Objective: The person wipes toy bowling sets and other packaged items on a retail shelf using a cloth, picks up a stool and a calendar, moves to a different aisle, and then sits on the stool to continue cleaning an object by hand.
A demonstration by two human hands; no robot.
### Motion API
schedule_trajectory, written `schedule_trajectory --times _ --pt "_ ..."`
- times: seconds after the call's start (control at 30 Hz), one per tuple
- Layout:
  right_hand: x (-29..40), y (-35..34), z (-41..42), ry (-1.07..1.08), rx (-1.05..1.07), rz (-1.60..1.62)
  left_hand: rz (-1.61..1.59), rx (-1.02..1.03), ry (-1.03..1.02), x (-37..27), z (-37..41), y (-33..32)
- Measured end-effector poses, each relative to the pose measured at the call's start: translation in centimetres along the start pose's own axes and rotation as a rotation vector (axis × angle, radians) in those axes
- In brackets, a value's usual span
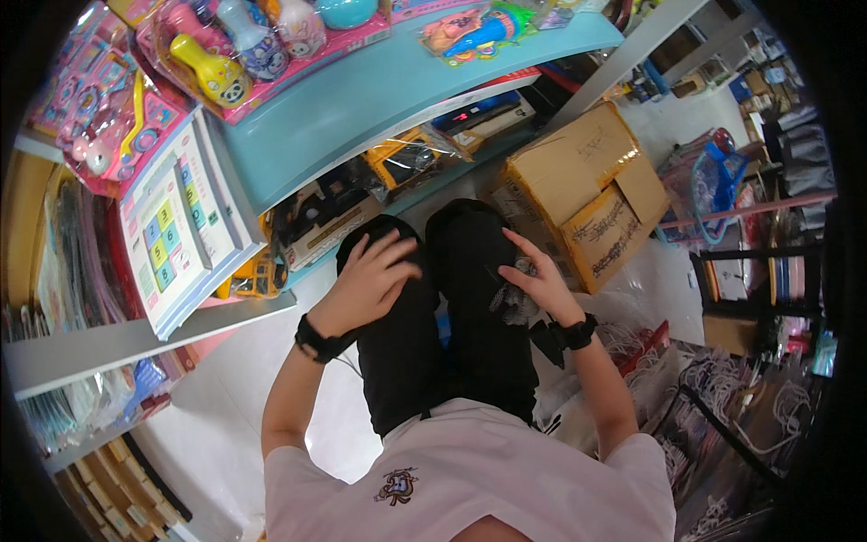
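My left hand (pixel 362 291) hovers over my left knee in black trousers, its fingers apart and slightly blurred, with nothing in it. By the outer side of my right thigh is my right hand (pixel 547 290), thumb and index finger spread. A crumpled grey speckled piece of material (pixel 518 301) lies under its palm; whether the hidden fingers grip it cannot be told. Just beyond the right hand stands a taped cardboard box (pixel 576 162) bearing handwriting. Ahead of my knees, a boxed toy (pixel 332 234) and a yellow toy vehicle (pixel 399 159) sit on the low shelf.
A blue shelf (pixel 325 142) crosses in front, carrying packaged toy bowling pins (pixel 223 78) and a bagged toy set (pixel 488 34). Stacked workbooks (pixel 173 237) overhang the shelf at left. Bundles with white cord handles (pixel 718 386) crowd the right side. White floor (pixel 217 420) shows at left.
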State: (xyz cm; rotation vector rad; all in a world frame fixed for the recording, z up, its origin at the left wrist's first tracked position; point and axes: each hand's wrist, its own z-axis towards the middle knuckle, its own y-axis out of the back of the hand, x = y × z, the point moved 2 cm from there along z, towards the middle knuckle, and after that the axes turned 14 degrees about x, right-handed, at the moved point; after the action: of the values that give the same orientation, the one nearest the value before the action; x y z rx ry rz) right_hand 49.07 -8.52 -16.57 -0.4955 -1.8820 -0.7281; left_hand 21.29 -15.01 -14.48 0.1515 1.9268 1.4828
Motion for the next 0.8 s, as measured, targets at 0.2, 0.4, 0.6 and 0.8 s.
schedule_trajectory --times 0.2,0.4,0.6,0.8 --pt "0.1 -0.7 -1.0 -0.024 -0.094 -0.07 -0.491 0.202 -0.052 -2.9 -0.2 2.7" --pt "0.8 -1.0 -2.0 -0.064 -0.16 -0.151 -0.006 0.123 -0.098 -2.2 0.6 0.3" --pt "2.9 -1.4 -2.8 -0.243 -0.18 -0.199 -0.48 0.073 -0.627 -9.1 0.7 1.2" --pt "7.2 -4.0 -3.4 0.075 -0.113 0.286 -0.848 -0.384 -0.246 -6.4 -2.3 -0.3"
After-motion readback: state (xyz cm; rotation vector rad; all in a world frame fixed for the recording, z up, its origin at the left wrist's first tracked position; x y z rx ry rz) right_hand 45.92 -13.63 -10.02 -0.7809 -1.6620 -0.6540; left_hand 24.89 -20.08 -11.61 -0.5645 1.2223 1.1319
